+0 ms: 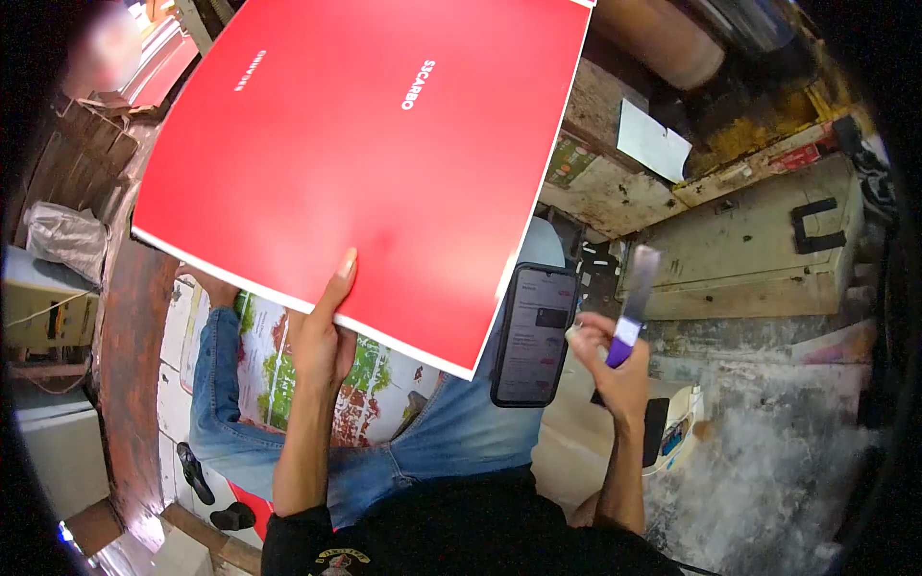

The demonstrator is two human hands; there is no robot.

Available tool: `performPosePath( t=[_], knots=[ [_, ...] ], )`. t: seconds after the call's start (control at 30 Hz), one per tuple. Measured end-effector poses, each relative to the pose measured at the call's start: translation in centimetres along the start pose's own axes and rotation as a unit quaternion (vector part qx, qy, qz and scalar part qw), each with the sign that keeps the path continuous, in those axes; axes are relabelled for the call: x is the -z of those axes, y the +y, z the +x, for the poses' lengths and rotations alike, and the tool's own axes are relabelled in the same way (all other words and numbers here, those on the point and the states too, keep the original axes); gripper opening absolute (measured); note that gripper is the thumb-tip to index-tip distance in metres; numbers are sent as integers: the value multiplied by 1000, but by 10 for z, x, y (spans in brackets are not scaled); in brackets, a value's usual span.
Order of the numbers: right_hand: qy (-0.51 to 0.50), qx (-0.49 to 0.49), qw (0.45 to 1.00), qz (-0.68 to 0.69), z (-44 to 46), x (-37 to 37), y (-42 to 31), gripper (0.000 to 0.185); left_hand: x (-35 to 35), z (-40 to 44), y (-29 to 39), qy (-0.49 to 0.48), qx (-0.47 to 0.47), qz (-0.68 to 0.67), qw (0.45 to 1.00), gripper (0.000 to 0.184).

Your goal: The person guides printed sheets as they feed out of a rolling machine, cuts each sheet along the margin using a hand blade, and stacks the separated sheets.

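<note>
The left grip (319,343) pinches a red sheet (355,173) that the probable cutter (626,331), clasped in the right grip (626,382), could nick if swung.

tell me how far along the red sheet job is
The lettering on the red sheet looks done. The left hand grips the sheet's near edge, while the right hand holds a purple-and-silver tool clear of it. A white border shows along that edge, so any trimming there is probably left.

Glossy, smooth red sheet (355,163) — faded blue denim jeans (461,422) — rough, mottled grey floor (749,461).
</note>
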State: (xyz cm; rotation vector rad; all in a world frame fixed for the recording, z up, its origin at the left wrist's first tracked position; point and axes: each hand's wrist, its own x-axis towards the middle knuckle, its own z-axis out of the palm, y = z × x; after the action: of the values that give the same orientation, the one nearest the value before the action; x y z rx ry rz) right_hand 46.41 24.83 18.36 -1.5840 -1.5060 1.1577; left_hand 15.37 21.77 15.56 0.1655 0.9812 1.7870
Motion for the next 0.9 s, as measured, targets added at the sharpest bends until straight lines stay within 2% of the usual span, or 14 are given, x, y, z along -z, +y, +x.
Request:
performPosePath(
  t=[0.1, 0.17, 0.23, 0.33, 0.53, 0.6, 0.63, 0.67, 0.73, 0.8, 0.9],
  knots=[
    [-31, -24, 999, -20, -7, 1, 14, 32, 5, -16, 2, 24, -33, 64, 997, 39],
    [-45, -57, 997, 24, -8, 0, 15, 40, 8, -25, 7, 37, -37, 92, 994, 39],
    [-59, -39, 997, 31, -7, 0, 14, 41, 12, -35, 13, 46, -48, 165, 984, 40],
    [-75, -8, 997, 12, -6, 3, 17, 43, 21, -46, 14, 61, -61, 199, 976, 42],
    [-77, 17, 996, -29, -4, 5, 7, 41, 41, -64, 9, 87, -46, 171, 980, 43],
    [-14, -48, 999, 11, 5, 17, 1, 35, 44, -71, 10, 98, -3, 152, 984, 45],
    [1, -79, 997, -13, 11, 25, -7, 31, 47, -72, 9, 99, 1, 129, 987, 49],
    [52, -75, 996, -14, 18, 24, -16, 33, 51, -74, 8, 97, -9, 119, 988, 49],
    [102, -24, 994, 27, 39, 22, -30, 34, 59, -76, 4, 83, 11, 106, 991, 53],
    [90, 20, 995, 31, 66, 22, -48, 34, 54, -78, 1, 115, -16, 76, 990, 52],
    [65, 112, 991, 26, 112, 3, -87, 36, 64, -88, 10, 122, 64, 131, 982, 52]
  ],
)
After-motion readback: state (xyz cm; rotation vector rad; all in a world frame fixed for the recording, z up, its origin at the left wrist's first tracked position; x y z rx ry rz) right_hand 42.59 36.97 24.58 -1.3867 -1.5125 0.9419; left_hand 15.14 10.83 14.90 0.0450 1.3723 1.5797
